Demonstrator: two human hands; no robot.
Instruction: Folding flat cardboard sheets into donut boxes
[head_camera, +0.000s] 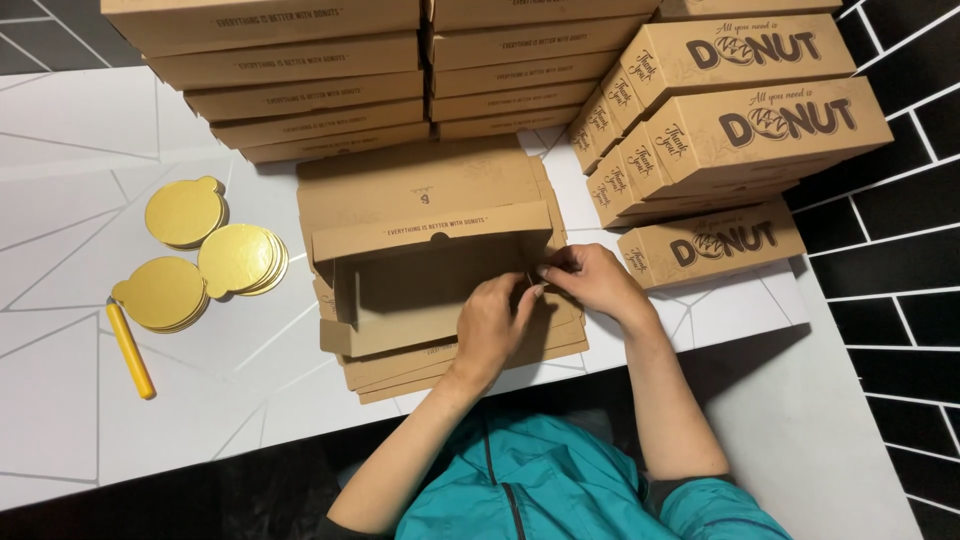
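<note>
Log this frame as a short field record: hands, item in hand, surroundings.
left hand: on the right wall of the half-folded box
right hand: pinching the same box's right end
under box: pile of flat blanks
behind: stacks of folded boxes
left side: gold round boards, yellow stick
surface: white table

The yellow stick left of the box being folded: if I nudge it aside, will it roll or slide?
The yellow stick looks round and slim, so a sideways push would probably roll it across the smooth white table. Pushed along its length it should slide instead. It seems light, and nothing touches it; the gold discs lie just above it, while both hands work at the box.
</note>
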